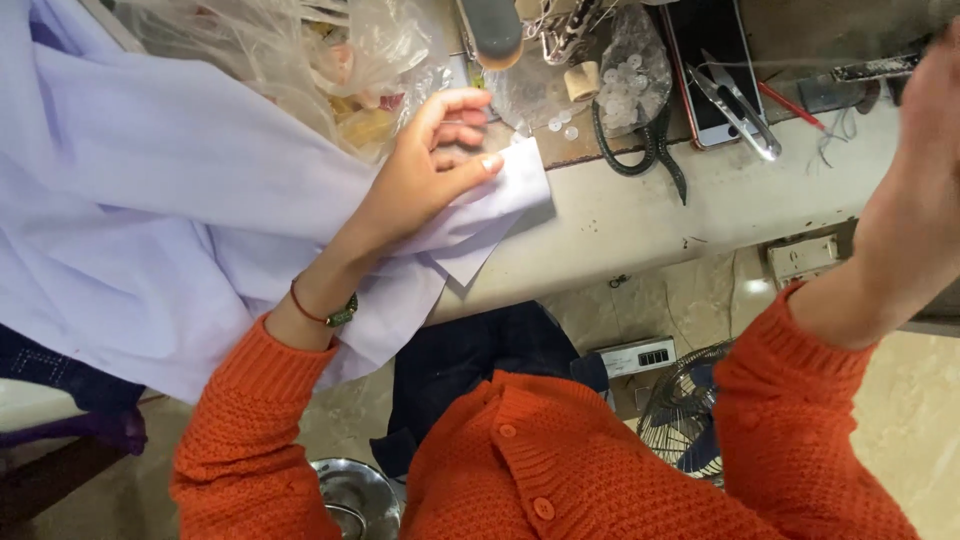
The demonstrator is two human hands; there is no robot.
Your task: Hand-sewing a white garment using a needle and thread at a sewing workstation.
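White cloth (150, 200) under one left hand (435, 165); one right hand (925, 130) raised.

Pale lilac cloth (150, 200): smooth, matt weave. Beside it, bag (280, 50): crinkled clear plastic, glossy. Snips (740, 105): shiny metal. Desk (640, 215): matt, scuffed.

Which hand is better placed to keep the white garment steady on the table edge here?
Left. The left hand already rests on the white garment at the table edge; the right hand is raised off to the side, blurred, away from the cloth.
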